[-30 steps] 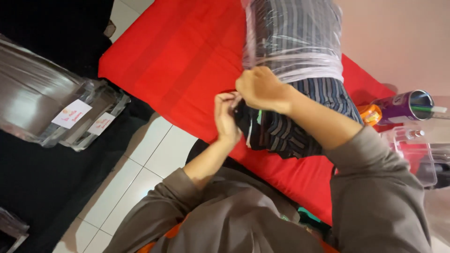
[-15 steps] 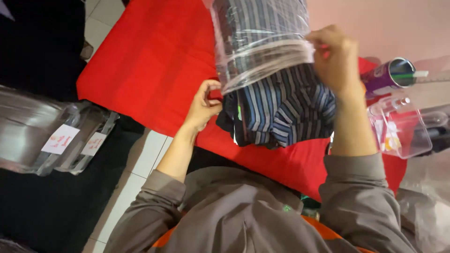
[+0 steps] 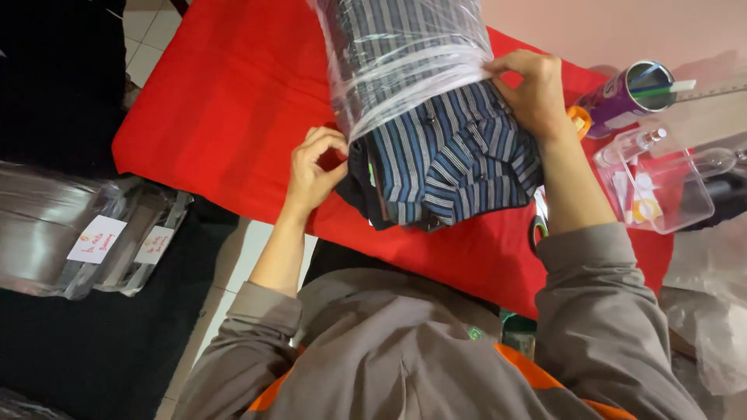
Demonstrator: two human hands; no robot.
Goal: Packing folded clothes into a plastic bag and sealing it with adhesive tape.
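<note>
On the red tabletop (image 3: 218, 101) we have a folded bundle of striped garments (image 3: 451, 163), blue and grey with pale stripes, lying in front of us. Its far part is already inside a clear plastic bag (image 3: 405, 54), which shows crinkled and glossy over the cloth. The near part of the bundle is bare: the mouth of the bag reaches roughly halfway, so we judge the sleeving partly done, with the near half left to cover.

Our left hand (image 3: 315, 167) is at the left edge of the bag's mouth, its grip pinched on the film there, fingers curled. Our right hand (image 3: 533, 93) sits at the right side of the mouth, its grip closed on the bag's rim where it meets the cloth (the thumb side is hidden, so how firmly we cannot tell).

To the right stand a purple cup (image 3: 622, 97) holding pens or sticks, and a clear plastic box (image 3: 661, 183) with small items inside. Something orange shows just behind the right wrist, too hidden to name. To the left, off the tabletop, lie wrapped packages (image 3: 70, 225) with white labels on a dark surface.
</note>
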